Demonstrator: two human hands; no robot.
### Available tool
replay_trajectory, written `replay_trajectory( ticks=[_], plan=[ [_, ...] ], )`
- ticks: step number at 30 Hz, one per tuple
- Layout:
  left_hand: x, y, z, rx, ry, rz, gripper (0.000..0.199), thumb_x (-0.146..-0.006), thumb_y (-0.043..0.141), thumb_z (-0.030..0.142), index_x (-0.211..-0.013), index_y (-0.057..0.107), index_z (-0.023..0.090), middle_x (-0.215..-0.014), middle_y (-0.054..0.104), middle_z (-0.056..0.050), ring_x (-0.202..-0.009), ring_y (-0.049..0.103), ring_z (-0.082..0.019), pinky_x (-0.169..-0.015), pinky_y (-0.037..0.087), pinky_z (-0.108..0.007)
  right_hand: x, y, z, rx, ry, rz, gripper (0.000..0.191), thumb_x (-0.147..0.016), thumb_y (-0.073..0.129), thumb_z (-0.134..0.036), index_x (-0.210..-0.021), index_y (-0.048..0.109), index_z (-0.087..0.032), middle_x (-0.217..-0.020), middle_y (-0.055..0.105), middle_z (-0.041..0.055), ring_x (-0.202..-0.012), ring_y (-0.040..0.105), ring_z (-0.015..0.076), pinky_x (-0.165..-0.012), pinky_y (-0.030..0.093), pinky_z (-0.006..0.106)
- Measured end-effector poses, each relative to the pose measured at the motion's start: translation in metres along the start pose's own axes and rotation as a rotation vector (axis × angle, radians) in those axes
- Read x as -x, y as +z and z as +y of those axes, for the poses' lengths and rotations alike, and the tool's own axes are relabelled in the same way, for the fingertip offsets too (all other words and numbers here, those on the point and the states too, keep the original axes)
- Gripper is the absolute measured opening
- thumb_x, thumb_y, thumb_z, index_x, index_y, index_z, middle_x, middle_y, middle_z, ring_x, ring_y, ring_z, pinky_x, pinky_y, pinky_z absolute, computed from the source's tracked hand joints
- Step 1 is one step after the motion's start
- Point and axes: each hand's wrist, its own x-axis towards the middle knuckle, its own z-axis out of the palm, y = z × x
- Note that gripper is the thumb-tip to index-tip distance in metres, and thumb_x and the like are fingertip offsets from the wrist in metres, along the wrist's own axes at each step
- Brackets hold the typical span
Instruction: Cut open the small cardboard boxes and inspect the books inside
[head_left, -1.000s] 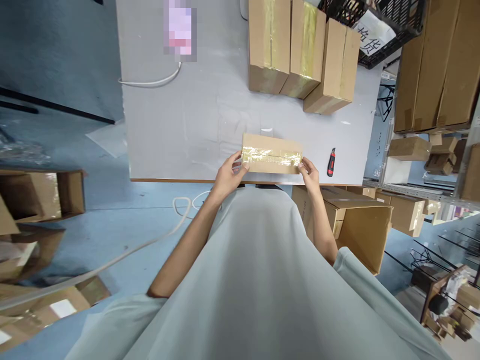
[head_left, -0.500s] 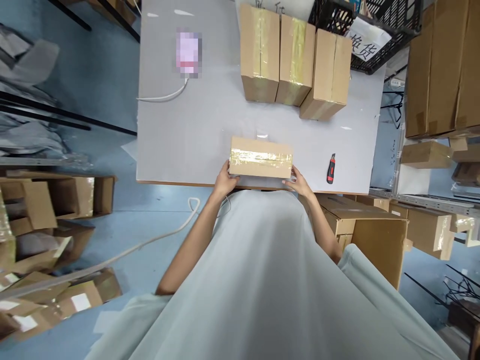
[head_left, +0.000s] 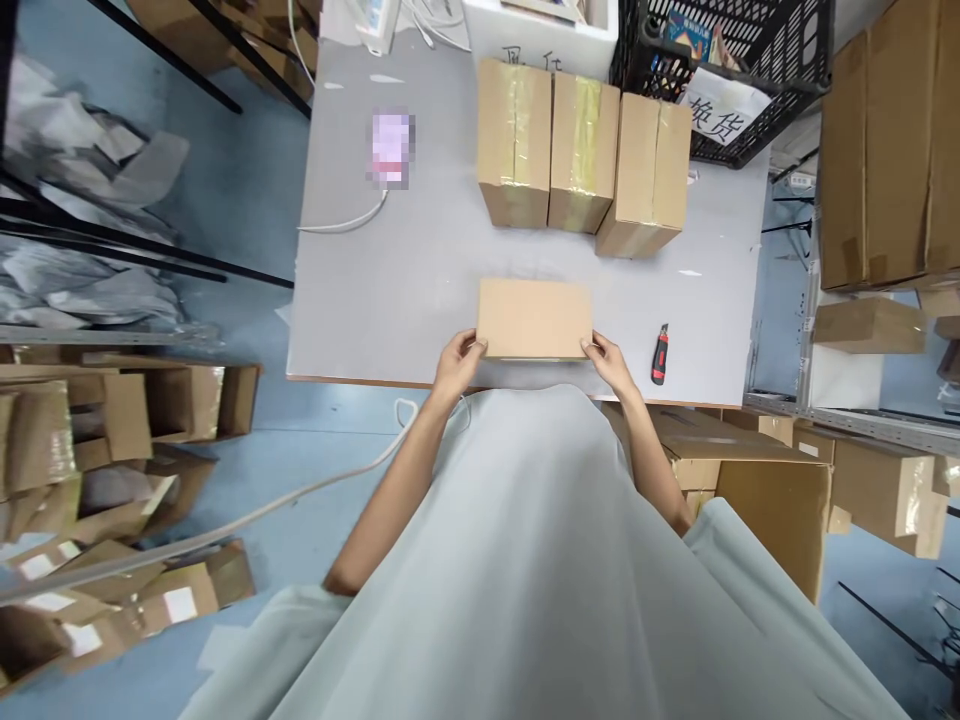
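Observation:
Between my two hands is a small cardboard box (head_left: 535, 318), its plain untaped face turned up, near the front edge of the grey table (head_left: 375, 310). My left hand (head_left: 459, 362) grips the box's left end, thumb at the near corner. At the right end my right hand (head_left: 609, 362) holds it the same way, with the thumb on the near corner. Whether the box's underside touches the table is hidden. A red and black utility knife (head_left: 660, 356) lies on the table to the right of my right hand.
Three taped cardboard boxes (head_left: 514, 145) stand in a row at the back. Behind them are a white bin (head_left: 540, 40) and a black crate (head_left: 739, 135) with a paper sign. A blurred pink object (head_left: 391, 148) with a cable lies at left. A large carton (head_left: 772, 520) stands below right.
The box has been turned over, so its shiny taped face no longer shows and a plain face is up. My fingers have closed on its ends. The view has shifted slightly.

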Motion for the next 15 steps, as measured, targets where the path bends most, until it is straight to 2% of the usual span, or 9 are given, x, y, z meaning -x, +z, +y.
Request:
replay_trajectory(
  ticks=[4, 8, 12, 15],
  plan=[
    [-0.001, 0.013, -0.004, 0.018, -0.04, 0.0, 0.049, -0.089, 0.077, 0.048, -0.127, 0.075, 0.018, -0.142, 0.08, -0.018, -0.139, 0.074, -0.034, -0.125, 0.056, -0.052, -0.003, 0.003, 0.01, -0.027, 0.036, -0.011, 0.098, -0.078, 0.09, -0.085, -0.151, 0.077, -0.02, -0.159, 0.076, 0.013, -0.148, 0.072, 0.0374, -0.136, 0.05, 0.056],
    [0.004, 0.016, -0.012, 0.011, -0.097, 0.001, 0.061, -0.09, 0.082, 0.053, -0.138, 0.072, 0.017, -0.157, 0.073, -0.023, -0.144, 0.072, -0.036, -0.128, 0.054, -0.055, 0.004, 0.004, 0.025, -0.023, 0.086, 0.026, 0.102, -0.07, 0.098, -0.08, -0.151, 0.075, -0.021, -0.164, 0.072, 0.0151, -0.154, 0.068, 0.0377, -0.136, 0.05, 0.057],
    [0.016, 0.017, -0.012, -0.001, -0.112, -0.063, 0.062, -0.092, 0.086, 0.055, -0.14, 0.072, 0.017, -0.154, 0.075, -0.023, -0.147, 0.071, -0.037, -0.131, 0.052, -0.054, 0.014, 0.003, 0.038, 0.021, 0.142, 0.019, 0.097, -0.07, 0.1, -0.074, -0.147, 0.075, -0.02, -0.162, 0.073, 0.0179, -0.153, 0.068, 0.0398, -0.131, 0.054, 0.062],
    [0.022, 0.014, -0.005, -0.005, -0.064, -0.081, 0.066, -0.09, 0.088, 0.054, -0.142, 0.071, 0.016, -0.156, 0.074, -0.022, -0.147, 0.071, -0.036, -0.13, 0.053, -0.053, 0.018, 0.003, 0.041, 0.06, 0.112, 0.044, 0.097, -0.072, 0.097, -0.073, -0.148, 0.073, -0.018, -0.16, 0.074, 0.0202, -0.147, 0.072, 0.0386, -0.127, 0.058, 0.06]
  ],
)
